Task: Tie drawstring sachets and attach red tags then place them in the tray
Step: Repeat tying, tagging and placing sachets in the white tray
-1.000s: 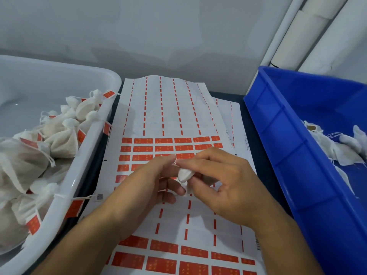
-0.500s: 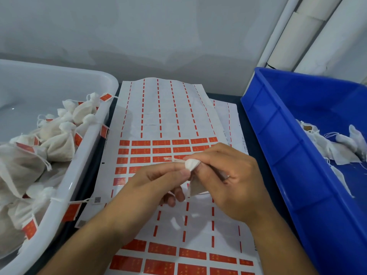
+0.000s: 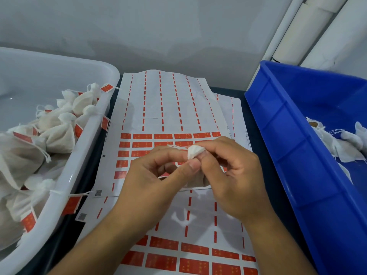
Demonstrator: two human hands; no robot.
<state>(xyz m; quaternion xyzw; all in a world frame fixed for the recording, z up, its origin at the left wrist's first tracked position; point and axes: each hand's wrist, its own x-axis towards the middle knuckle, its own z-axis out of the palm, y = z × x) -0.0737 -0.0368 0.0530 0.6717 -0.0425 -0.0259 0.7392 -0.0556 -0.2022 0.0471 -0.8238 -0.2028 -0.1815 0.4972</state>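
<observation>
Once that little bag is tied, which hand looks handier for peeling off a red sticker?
Probably the left hand. The right hand grips the sachet by its gathered top, while the left only pinches at its edge and hovers right above the remaining red tags on the sheet.

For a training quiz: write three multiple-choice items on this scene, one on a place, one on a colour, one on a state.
1. Where do the tagged sachets lie?
A. white tray, at left
B. blue bin
C. on the sheets

2. What colour is the bin at right?
A. green
B. blue
C. red

3. What are the hands doing?
A. resting flat
B. both pinching a sachet
C. lifting the tray

Key: 1 A, the tagged sachets fill the white tray. 2 B, the bin is blue. 3 B, left hand and right hand pinch the sachet over the sheets.
</observation>
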